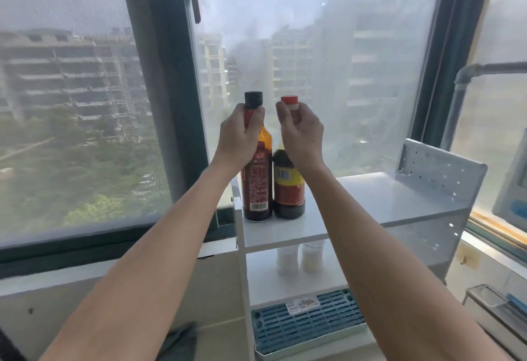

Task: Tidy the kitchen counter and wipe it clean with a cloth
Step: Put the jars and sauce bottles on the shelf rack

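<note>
Two sauce bottles stand side by side on the top shelf of a white rack [370, 204] by the window. The tall amber bottle with a black cap [256, 184] is gripped round its neck by my left hand [239, 132]. The shorter dark bottle with a red cap and yellow-red label [288, 186] is held round its neck by my right hand [302, 132]. Both bottles are upright, their bases on the shelf, and they touch each other. A dark grey cloth [182, 340] lies low on the counter between my forearms.
Two small white jars [299, 258] sit on the rack's middle shelf. A teal slatted tray [308, 323] lies below. The rack has a perforated metal side panel [439, 169]. A metal pipe [467, 81] and a steel rack [490, 300] stand at the right. Window glass is close behind.
</note>
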Motion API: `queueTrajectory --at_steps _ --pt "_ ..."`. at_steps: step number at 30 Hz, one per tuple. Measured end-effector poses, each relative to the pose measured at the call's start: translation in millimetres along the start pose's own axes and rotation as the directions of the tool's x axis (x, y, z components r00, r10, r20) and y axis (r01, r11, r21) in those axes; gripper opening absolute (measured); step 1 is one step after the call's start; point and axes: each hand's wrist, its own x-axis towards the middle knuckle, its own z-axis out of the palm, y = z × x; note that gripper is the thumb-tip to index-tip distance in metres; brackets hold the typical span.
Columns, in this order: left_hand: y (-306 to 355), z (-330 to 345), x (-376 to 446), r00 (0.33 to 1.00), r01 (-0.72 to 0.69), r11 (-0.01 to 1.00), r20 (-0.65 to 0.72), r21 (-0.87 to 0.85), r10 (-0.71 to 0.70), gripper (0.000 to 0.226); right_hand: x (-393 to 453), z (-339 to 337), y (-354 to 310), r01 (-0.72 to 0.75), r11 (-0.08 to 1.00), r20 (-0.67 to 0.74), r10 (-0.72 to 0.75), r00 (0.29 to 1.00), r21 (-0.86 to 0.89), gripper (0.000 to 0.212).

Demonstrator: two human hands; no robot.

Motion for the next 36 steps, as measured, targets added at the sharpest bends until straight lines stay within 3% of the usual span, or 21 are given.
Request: queueTrajectory --at_steps 6,13,22,30,36 --pt "3 -3 -4 0.999 0.023 1.000 0.025 -0.010 -0.023 0.027 -8 -6 0 0.000 0.999 -0.010 0.000 1.000 -0.040 0.033" --pt "10 -31 -24 0.980 0.113 0.993 0.170 -0.028 -0.107 0.056 -34 -14 -3 -0.066 0.992 -0.044 0.062 0.997 -0.109 0.058" --pt "34 -121 -91 0.976 0.112 0.994 0.185 0.009 -0.112 0.049 -117 -14 -71 -0.155 0.979 -0.139 0.136 0.981 -0.133 0.033" --pt "-15 -216 -198 0.936 0.270 0.963 0.231 0.010 -0.265 0.044 -243 42 -114 -0.216 0.970 0.087 0.225 0.970 -0.109 0.024" --pt "-86 -252 -287 0.865 0.442 0.895 0.238 0.055 -0.442 0.030 -345 92 -85 -0.340 0.919 0.289 0.387 0.875 -0.201 0.024"
